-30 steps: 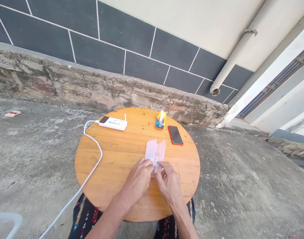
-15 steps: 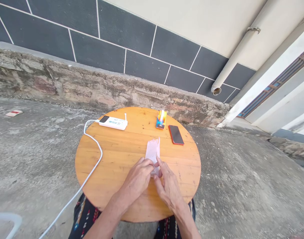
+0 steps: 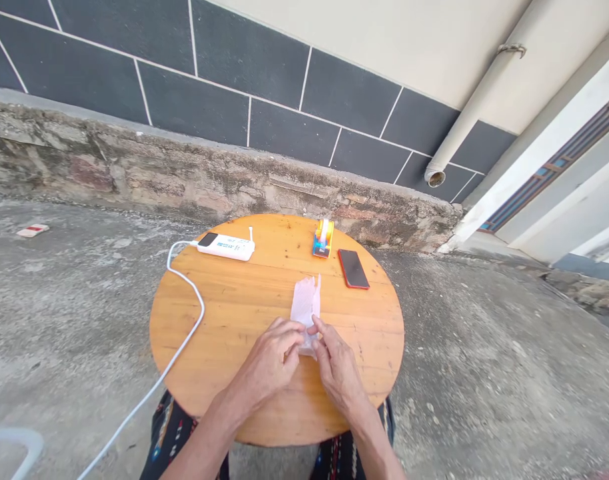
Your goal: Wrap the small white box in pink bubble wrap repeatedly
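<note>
A pale pink, crinkled plastic bag (image 3: 304, 303), folded into a narrow strip, lies on the round wooden table (image 3: 244, 300). Its near end is lower between my hands and looks whitish. My left hand (image 3: 272, 357) rests at the bag's left edge, fingers bent and the thumb apart from them. At the right edge is my right hand (image 3: 338, 367), its index finger raised over the bag and the thumb lower down, with a gap between. The fingertips touch or nearly touch the bag; their exact contact is hard to make out.
Behind the bag stands a small tape dispenser (image 3: 323, 239), with a red-edged phone (image 3: 353, 269) to its right. A white device (image 3: 226, 247) at the back left trails a white cable (image 3: 197, 320) over the table edge. A stone-based wall (image 3: 224, 173) runs behind.
My left hand has drawn slightly left, its thumb parting from the fingers and the bag. More of the bag's near end shows. My right hand has shifted slightly to the right.
</note>
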{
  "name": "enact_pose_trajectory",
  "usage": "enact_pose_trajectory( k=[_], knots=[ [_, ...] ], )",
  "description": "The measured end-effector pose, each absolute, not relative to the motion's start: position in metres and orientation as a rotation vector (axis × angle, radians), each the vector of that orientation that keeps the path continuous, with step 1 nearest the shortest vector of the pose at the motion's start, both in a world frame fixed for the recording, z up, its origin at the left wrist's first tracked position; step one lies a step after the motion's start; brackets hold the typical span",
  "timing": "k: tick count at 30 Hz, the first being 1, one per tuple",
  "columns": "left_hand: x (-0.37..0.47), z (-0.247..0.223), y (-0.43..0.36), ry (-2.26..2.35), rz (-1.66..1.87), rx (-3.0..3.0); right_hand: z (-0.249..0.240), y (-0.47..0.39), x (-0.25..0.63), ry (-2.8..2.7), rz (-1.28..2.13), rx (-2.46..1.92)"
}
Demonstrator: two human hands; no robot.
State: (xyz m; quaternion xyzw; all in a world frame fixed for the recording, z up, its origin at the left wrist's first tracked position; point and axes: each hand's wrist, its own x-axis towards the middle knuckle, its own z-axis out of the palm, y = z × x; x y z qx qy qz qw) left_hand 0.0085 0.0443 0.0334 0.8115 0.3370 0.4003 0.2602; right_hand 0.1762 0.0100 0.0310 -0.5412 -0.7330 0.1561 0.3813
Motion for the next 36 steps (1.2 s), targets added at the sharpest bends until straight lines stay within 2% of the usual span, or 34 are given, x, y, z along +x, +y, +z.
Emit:
enact_pose_trajectory(
  k=[10,25,36],
  knots=[
    [0.006,0.04,0.046,0.897,1.022,2.226,0.042,0.013,0.177,-2.048,0.315,-1.478],
    [0.022,0.056,0.051,1.204,0.934,2.015,0.057,0.014,0.173,-2.183,0.147,-1.59],
    [0.027,0.052,0.047,1.265,0.896,2.123,0.054,0.014,0.18,-2.134,0.26,-1.506]
  ],
)
